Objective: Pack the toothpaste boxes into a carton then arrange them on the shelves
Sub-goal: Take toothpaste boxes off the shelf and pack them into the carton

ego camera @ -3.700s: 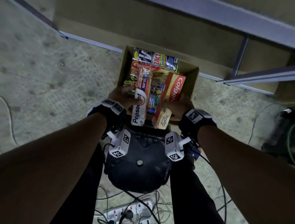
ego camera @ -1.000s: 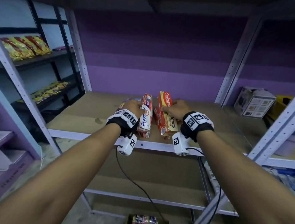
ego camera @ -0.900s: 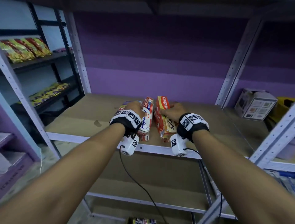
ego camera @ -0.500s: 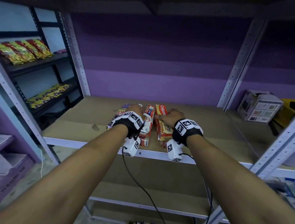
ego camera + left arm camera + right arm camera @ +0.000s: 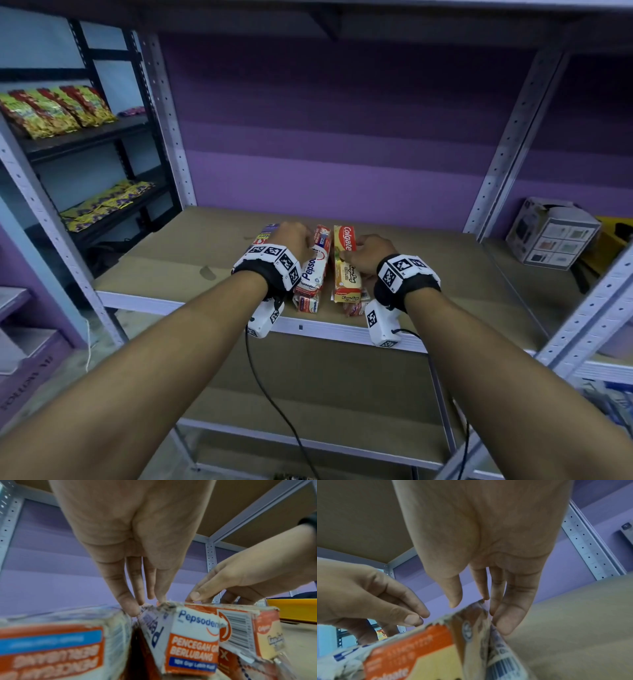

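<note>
Purple wall panels fill the back of the head view, behind a grey metal rack whose brown shelf board (image 5: 178, 263) runs across the middle of the frame. On that board, at centre, 2 clusters of toothpaste boxes lie side by side with their long sides pointing toward the wall. The left hand (image 5: 291, 240) rests over the left cluster, where a white and red Pepsodent box (image 5: 315, 265) shows just right of the wrist. In the left wrist view its fingers (image 5: 125, 599) reach down with tips on the top edges of the boxes, the thumb against the Pepsodent carton's corner; the grasp is a light pinch around that box. The right hand (image 5: 371, 251) sits over the right cluster, topped by a red and yellow Colgate box (image 5: 346, 260). In the right wrist view its thumb and fingers (image 5: 506, 616) close around the upper edge of the Colgate pack, gripping it. The 2 clusters are just beside each other, near the shelf's front edge.

At upper left of the head view, a dark rack holds yellow and red snack packets (image 5: 51, 109). At right, a white carton (image 5: 551, 233) stands on the neighbouring shelf.
</note>
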A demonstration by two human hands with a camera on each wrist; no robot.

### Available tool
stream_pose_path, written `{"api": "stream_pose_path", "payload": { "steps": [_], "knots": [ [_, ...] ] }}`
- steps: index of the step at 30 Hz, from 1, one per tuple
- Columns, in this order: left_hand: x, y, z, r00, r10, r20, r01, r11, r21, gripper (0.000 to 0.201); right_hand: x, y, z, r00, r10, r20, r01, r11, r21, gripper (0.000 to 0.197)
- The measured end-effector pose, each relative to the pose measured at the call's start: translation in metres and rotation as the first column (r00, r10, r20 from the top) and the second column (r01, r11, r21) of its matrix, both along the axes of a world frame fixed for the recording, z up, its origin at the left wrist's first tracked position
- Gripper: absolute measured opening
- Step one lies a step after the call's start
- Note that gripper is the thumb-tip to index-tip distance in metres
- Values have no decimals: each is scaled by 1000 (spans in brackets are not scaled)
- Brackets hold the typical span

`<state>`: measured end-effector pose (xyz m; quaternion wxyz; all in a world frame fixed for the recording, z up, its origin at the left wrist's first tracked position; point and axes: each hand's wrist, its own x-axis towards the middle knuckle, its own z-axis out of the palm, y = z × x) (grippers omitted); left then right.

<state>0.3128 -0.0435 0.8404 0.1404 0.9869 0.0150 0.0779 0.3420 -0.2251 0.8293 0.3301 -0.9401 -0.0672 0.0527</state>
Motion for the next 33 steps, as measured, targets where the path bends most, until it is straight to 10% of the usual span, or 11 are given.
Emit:
{"api": "stream_pose_path", "payload": {
  "steps": [20,33],
  "knots": [
    [-100,18,9,882,-469,-48,471,879,72,33,-86,-57,35,959,269,-88,-278,953,-116,10],
    [-133,15,-73,839,-486,-243,489,871,-51,32,-128,-61,-54,911,329,-250,-389,886,-252,19]
  ]
}}
